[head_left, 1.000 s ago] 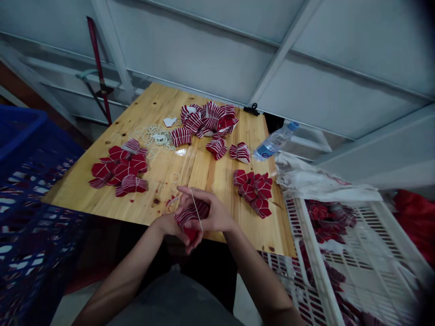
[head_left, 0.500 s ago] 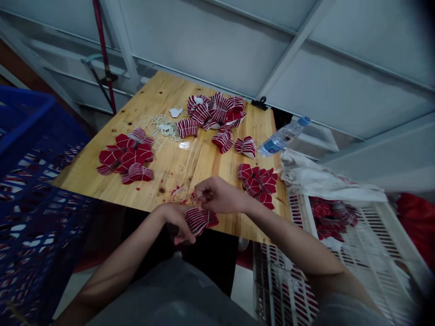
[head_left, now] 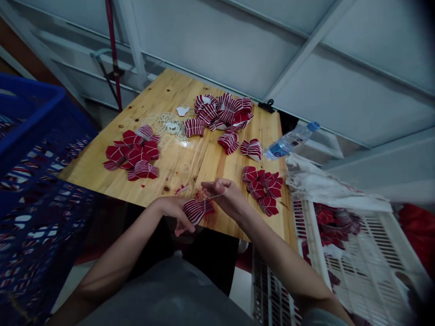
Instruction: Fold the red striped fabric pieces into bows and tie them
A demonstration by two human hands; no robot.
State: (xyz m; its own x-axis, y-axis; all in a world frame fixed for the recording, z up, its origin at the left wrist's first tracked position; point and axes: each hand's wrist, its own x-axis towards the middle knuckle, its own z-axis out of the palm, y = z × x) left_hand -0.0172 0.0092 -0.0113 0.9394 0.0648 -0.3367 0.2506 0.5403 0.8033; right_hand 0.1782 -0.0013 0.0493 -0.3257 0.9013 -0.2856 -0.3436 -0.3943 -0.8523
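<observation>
Close to the table's front edge, my left hand (head_left: pixel 172 211) grips a bundle of red-and-white striped fabric pieces (head_left: pixel 196 212), thumb on the near side. A pale rubber band (head_left: pixel 218 195) runs from the bundle to my right hand (head_left: pixel 228 195), looped over its raised fingers and pulled taut. Beyond the hands, a heap of loose rubber bands (head_left: pixel 171 127) lies on the wooden table (head_left: pixel 176 93). Banded red bundles (head_left: pixel 136 151) sit at the left, and more red bundles (head_left: pixel 263 185) sit right of my right hand. Striped bundles (head_left: pixel 220 111) are piled at the back.
A plastic water bottle (head_left: pixel 291 141) lies at the table's right edge, near a black clip (head_left: pixel 267 106). A tall blue basket (head_left: pixel 30 111) stands left. On the right is a white slatted crate (head_left: pixel 384 235) with fabric inside and a white cloth (head_left: pixel 336 183) over its rim.
My right hand has opened out and moved slightly right and up, stretching the rubber band away from the bundle. The left hand keeps its hold. The whole view has shifted a little.
</observation>
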